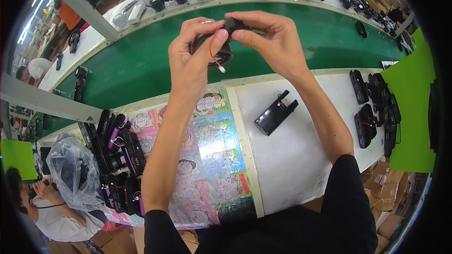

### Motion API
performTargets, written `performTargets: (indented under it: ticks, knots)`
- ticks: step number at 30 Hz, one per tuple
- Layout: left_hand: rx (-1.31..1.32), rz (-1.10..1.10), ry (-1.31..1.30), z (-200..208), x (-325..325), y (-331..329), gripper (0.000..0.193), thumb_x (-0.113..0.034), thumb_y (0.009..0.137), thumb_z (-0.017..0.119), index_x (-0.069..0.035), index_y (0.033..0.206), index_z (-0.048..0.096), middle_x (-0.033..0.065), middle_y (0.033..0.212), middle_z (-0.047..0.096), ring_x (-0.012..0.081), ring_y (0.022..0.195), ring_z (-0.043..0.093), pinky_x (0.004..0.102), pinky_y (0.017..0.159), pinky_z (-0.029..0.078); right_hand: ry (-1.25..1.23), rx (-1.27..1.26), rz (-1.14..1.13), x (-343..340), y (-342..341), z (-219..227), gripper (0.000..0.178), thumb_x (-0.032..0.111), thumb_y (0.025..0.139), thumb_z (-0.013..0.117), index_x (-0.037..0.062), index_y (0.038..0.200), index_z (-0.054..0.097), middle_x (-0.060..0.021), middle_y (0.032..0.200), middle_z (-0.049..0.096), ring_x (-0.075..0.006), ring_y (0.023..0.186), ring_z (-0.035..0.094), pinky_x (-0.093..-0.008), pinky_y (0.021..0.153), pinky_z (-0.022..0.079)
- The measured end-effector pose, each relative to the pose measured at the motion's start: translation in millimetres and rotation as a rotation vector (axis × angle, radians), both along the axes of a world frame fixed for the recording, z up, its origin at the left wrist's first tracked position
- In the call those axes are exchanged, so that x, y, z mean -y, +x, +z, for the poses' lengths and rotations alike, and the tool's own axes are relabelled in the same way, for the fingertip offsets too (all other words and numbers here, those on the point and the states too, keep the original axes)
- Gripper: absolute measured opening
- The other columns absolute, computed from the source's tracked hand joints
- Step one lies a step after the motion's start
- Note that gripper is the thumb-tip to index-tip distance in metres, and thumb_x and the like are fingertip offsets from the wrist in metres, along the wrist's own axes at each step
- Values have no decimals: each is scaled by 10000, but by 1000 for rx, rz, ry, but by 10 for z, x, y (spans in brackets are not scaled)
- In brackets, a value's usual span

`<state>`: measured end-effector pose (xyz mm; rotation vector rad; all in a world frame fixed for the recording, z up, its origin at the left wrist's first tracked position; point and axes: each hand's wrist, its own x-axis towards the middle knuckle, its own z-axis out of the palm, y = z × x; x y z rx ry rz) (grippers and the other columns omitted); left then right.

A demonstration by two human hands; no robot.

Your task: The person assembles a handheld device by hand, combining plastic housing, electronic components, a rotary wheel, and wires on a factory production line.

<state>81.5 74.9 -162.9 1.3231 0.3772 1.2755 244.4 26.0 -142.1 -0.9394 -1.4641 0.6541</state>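
Observation:
My left hand (187, 49), raised over the green belt, is closed around a round black housing (222, 58). From it hangs a thin red wire ending in a small white connector (222, 69). With thumb and forefinger, my right hand (278, 42) pinches a small black part (233, 25) against the upper right of the housing. Whether the two pieces are joined cannot be made out. Below, a black rectangular casing (274, 116) with two prongs at one end lies tilted on the white tabletop (287, 169).
Black and purple units (123, 153) are piled at the left, beside a clear plastic bag (73, 169). More black casings (376, 108) lie at the right by a green panel (412, 108). Beyond the green belt (141, 51), a shelf carries many black parts. A person (59, 214) sits at lower left.

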Motion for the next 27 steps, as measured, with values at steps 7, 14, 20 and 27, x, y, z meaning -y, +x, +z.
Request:
performTargets:
  ticks: [7,14,20,27]
  knots:
    - [363,-313,-433,81,108,155,357,-282,955,531,-3,1176,507,97,1046,597,186,957,580,378,847,496,-117,-44,137,-81,-119,-202,783,129,731,793,50,1357,329,-81,1180,541,-147,1055,544,-307,960,413]
    - [-272,176,150,-226,227,306,649,-358,870,574,29,1344,356,125,1257,463,217,1244,359,344,1038,286,-55,-211,-107,-127,81,-40,668,98,770,770,-15,1216,285,-101,1040,545,-132,929,566,-265,809,497]
    - [-997,-66,501,-556,596,448,977,-559,563,793,134,1182,489,251,1252,424,373,1190,359,442,1025,290,-14,-361,-217,-25,346,202,534,94,718,800,-17,1154,512,-88,1093,595,-113,927,588,-245,783,501]
    - [-1050,-151,637,-603,770,490,712,-390,558,779,37,1099,600,184,1247,431,349,1210,313,428,967,277,54,-433,-400,-138,395,103,847,136,690,828,-54,1323,298,-109,1045,599,-124,910,596,-233,812,479]
